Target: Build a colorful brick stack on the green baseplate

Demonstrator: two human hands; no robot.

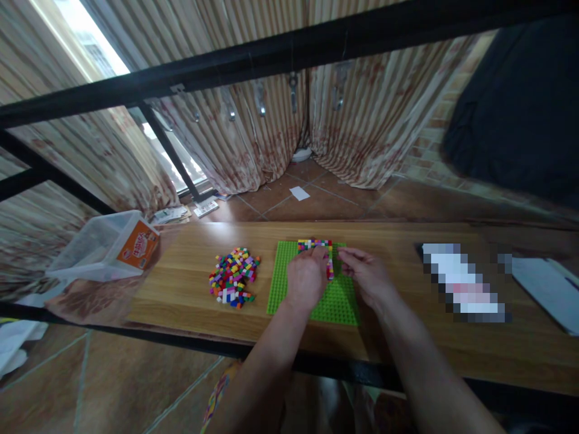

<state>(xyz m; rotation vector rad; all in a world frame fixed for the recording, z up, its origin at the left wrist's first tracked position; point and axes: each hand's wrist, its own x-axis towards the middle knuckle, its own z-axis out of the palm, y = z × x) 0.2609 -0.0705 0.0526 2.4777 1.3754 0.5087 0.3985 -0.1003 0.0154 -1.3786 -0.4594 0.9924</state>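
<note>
Your green baseplate (337,301) lies on the table (181,301) straight in front of you, probably so both hands can reach it; the loose brick pile (234,274), left of it, seems set within easy picking reach. Your left hand (307,274) covers part of the brick build (314,243), perhaps steadying it; the build shows to the far side and right of that grip, whose closure I cannot tell. At the plate's right, your right hand (365,271) has fingertips drawn close; whether they pinch a brick, I cannot tell.
</note>
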